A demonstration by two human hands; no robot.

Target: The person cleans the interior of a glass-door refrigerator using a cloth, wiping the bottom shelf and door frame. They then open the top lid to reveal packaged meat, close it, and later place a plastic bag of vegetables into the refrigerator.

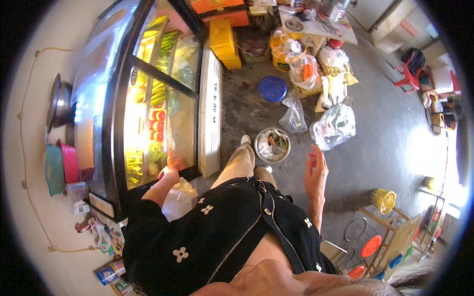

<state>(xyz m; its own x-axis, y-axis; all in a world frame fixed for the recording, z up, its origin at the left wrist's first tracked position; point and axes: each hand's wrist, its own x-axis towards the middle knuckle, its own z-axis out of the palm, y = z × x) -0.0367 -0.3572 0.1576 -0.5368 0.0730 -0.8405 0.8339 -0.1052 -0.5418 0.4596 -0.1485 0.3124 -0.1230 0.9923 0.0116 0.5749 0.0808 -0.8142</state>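
Observation:
My left hand (pixel 169 175) is at the near edge of a lit glass-fronted display refrigerator (pixel 132 122), close to its dark door frame. Its fingers are partly hidden, so whether they grip the frame is unclear. Behind the glass, red tomatoes (pixel 157 125), green vegetables (pixel 159 93) and leafy greens (pixel 134 168) sit on shelves. A reddish patch beside the hand may be produce or a reflection. My right hand (pixel 316 174) hangs over the floor, holding nothing, its fingers loosely bent and apart. Nearest to it lies a clear plastic bag (pixel 335 125) with something inside.
By my feet stands a metal bin (pixel 273 145) with scraps. Beyond are a blue lid (pixel 272 88), a bag of carrots (pixel 304 70) and a table (pixel 314 27). A yellow bucket (pixel 384 201) and wooden-framed stand (pixel 401 246) are at right. Basins (pixel 54 168) sit left of the refrigerator.

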